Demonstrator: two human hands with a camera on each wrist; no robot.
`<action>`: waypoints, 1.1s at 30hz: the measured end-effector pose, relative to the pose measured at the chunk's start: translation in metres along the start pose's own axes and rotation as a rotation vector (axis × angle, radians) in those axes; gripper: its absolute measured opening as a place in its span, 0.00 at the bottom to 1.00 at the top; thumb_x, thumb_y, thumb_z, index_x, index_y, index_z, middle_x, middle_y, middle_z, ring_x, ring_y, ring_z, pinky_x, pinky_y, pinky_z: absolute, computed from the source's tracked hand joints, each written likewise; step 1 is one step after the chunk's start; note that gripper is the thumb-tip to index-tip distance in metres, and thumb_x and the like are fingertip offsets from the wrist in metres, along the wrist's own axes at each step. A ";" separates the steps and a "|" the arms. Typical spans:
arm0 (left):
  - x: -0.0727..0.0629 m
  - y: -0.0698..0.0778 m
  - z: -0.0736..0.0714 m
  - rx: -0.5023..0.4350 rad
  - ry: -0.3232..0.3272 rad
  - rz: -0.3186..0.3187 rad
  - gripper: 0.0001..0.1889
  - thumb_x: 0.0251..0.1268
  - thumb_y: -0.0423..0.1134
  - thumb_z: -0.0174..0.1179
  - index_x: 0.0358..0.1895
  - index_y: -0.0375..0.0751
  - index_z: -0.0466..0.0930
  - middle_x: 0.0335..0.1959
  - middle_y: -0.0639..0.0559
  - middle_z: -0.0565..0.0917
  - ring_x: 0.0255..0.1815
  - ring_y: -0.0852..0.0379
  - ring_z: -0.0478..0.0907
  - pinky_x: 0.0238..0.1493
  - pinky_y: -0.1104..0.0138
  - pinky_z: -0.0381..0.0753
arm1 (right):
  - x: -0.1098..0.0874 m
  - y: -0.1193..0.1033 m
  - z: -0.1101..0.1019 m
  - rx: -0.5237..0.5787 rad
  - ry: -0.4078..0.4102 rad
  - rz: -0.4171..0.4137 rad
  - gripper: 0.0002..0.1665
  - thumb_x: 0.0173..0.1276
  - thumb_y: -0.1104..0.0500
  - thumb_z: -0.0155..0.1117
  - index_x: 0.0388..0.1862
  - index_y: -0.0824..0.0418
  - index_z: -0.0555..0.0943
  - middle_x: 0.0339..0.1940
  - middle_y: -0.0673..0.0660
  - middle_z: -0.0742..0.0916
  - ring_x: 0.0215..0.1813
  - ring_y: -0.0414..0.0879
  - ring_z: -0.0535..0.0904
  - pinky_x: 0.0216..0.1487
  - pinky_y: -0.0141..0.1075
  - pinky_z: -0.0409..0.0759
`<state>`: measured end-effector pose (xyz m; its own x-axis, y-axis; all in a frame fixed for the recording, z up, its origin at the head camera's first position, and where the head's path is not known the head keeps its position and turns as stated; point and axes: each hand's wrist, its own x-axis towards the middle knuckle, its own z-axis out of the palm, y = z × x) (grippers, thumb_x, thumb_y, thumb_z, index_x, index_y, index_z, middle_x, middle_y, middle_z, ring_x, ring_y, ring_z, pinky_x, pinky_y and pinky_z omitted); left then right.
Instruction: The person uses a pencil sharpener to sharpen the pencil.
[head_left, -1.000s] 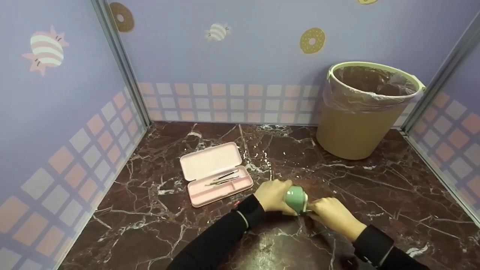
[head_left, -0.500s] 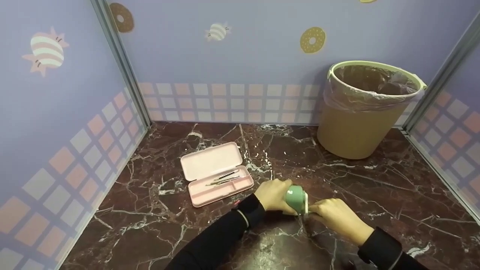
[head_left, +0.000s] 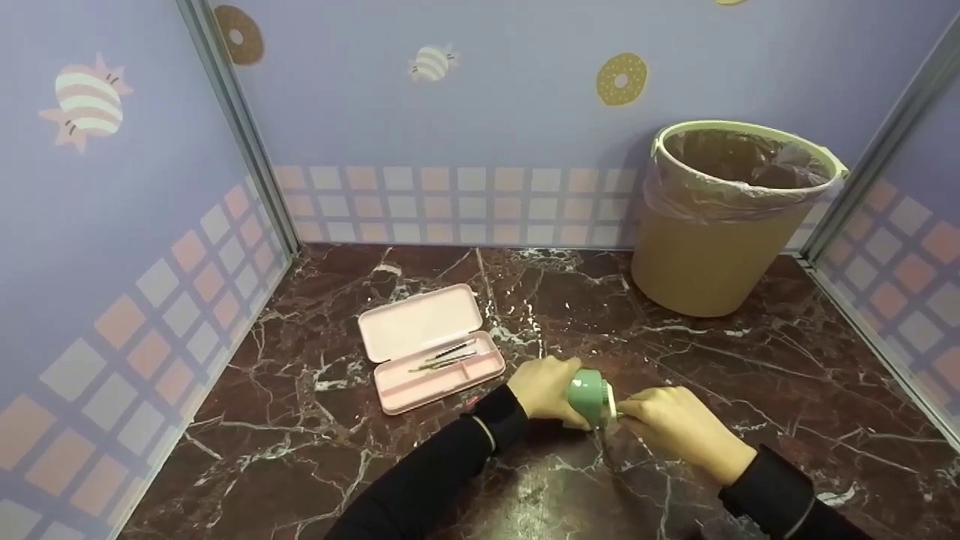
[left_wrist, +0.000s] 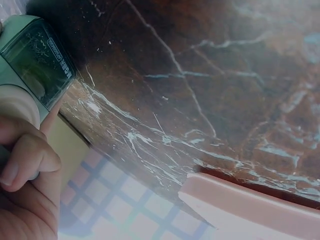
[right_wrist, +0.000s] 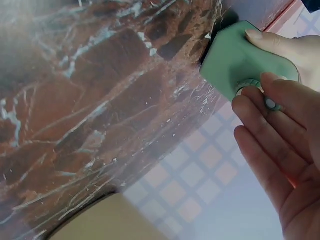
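Note:
In the head view a green hand-crank pencil sharpener (head_left: 585, 396) is close over the dark marbled table. My left hand (head_left: 546, 386) grips its body from the left, and its thumb (right_wrist: 272, 42) lies on the green casing in the right wrist view. A see-through window (left_wrist: 37, 65) on the sharpener shows shavings inside. My right hand (head_left: 670, 421) pinches the crank on its right side, whose grey knob end (right_wrist: 271, 103) shows between the fingers. Any pencil in the sharpener is hidden.
Left of the hands lies an opened pink pencil case (head_left: 420, 326) with several pencils or pens (head_left: 450, 356). A lined waste bin (head_left: 712, 255) stands at the back right. Small white crumbs (head_left: 532, 319) dot the table beyond the hands. Patterned panels (head_left: 465, 112) enclose the table.
My right hand and the crank have shifted slightly, and the right wrist sits a little farther right. The left hand and the sharpener stay nearly in place.

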<state>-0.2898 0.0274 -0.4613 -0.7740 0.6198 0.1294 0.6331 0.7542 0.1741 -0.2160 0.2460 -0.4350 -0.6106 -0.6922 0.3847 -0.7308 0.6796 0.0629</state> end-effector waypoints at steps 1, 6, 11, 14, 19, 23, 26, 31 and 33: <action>0.000 0.000 0.000 0.004 0.000 0.002 0.37 0.36 0.64 0.81 0.48 0.48 0.79 0.37 0.54 0.89 0.35 0.57 0.86 0.33 0.64 0.84 | 0.000 0.000 -0.001 0.000 0.003 -0.009 0.06 0.57 0.61 0.77 0.29 0.54 0.86 0.23 0.46 0.88 0.21 0.39 0.81 0.21 0.34 0.75; 0.002 -0.001 -0.001 0.038 0.004 0.028 0.36 0.36 0.65 0.81 0.45 0.48 0.78 0.35 0.55 0.88 0.34 0.58 0.85 0.31 0.64 0.83 | 0.003 0.003 -0.007 -0.008 0.038 -0.030 0.09 0.54 0.61 0.78 0.29 0.53 0.83 0.22 0.45 0.86 0.21 0.39 0.80 0.21 0.34 0.73; 0.002 -0.001 -0.002 0.026 -0.004 0.029 0.36 0.36 0.65 0.81 0.45 0.48 0.78 0.36 0.56 0.88 0.34 0.58 0.85 0.31 0.64 0.82 | 0.007 0.006 -0.010 -0.020 0.043 -0.033 0.11 0.52 0.62 0.80 0.30 0.52 0.84 0.22 0.45 0.86 0.21 0.39 0.79 0.21 0.35 0.74; 0.001 -0.001 -0.002 0.016 -0.016 0.021 0.36 0.37 0.65 0.81 0.47 0.48 0.78 0.37 0.55 0.88 0.34 0.58 0.85 0.31 0.65 0.83 | 0.008 0.006 -0.010 -0.029 0.043 -0.037 0.11 0.53 0.62 0.79 0.29 0.52 0.84 0.22 0.45 0.86 0.21 0.39 0.80 0.21 0.35 0.75; 0.000 -0.001 -0.003 0.022 -0.017 0.028 0.36 0.37 0.65 0.81 0.47 0.48 0.77 0.36 0.55 0.88 0.34 0.58 0.85 0.31 0.65 0.82 | 0.010 0.009 -0.011 -0.041 0.059 -0.022 0.08 0.55 0.60 0.78 0.32 0.53 0.87 0.25 0.47 0.89 0.22 0.41 0.83 0.22 0.35 0.78; 0.001 0.000 -0.004 0.039 -0.010 0.043 0.36 0.37 0.65 0.81 0.46 0.48 0.77 0.35 0.56 0.88 0.33 0.58 0.85 0.32 0.65 0.83 | 0.014 0.014 -0.013 -0.056 0.067 -0.006 0.07 0.56 0.60 0.77 0.36 0.56 0.89 0.27 0.49 0.90 0.23 0.43 0.84 0.24 0.36 0.80; 0.001 0.001 -0.004 0.039 -0.009 0.046 0.35 0.37 0.64 0.81 0.46 0.48 0.77 0.36 0.56 0.88 0.33 0.58 0.85 0.32 0.65 0.83 | 0.017 0.018 -0.012 -0.071 0.063 0.007 0.08 0.58 0.60 0.76 0.37 0.57 0.89 0.27 0.49 0.90 0.24 0.44 0.85 0.25 0.37 0.81; -0.001 0.002 -0.004 0.023 -0.006 0.043 0.35 0.37 0.64 0.81 0.46 0.48 0.78 0.36 0.55 0.89 0.33 0.58 0.86 0.32 0.65 0.83 | 0.021 0.022 -0.009 -0.091 0.057 0.031 0.07 0.58 0.60 0.76 0.37 0.56 0.89 0.27 0.50 0.90 0.24 0.44 0.84 0.25 0.39 0.80; -0.001 0.002 -0.004 0.025 -0.005 0.042 0.35 0.37 0.64 0.81 0.46 0.48 0.78 0.36 0.55 0.89 0.33 0.58 0.86 0.32 0.64 0.84 | 0.023 0.025 -0.006 -0.101 0.062 0.031 0.08 0.59 0.59 0.76 0.38 0.57 0.90 0.27 0.51 0.90 0.24 0.44 0.84 0.24 0.39 0.80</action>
<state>-0.2878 0.0272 -0.4577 -0.7466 0.6521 0.1315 0.6652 0.7326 0.1441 -0.2463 0.2485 -0.4188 -0.6106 -0.6561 0.4435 -0.6753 0.7239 0.1411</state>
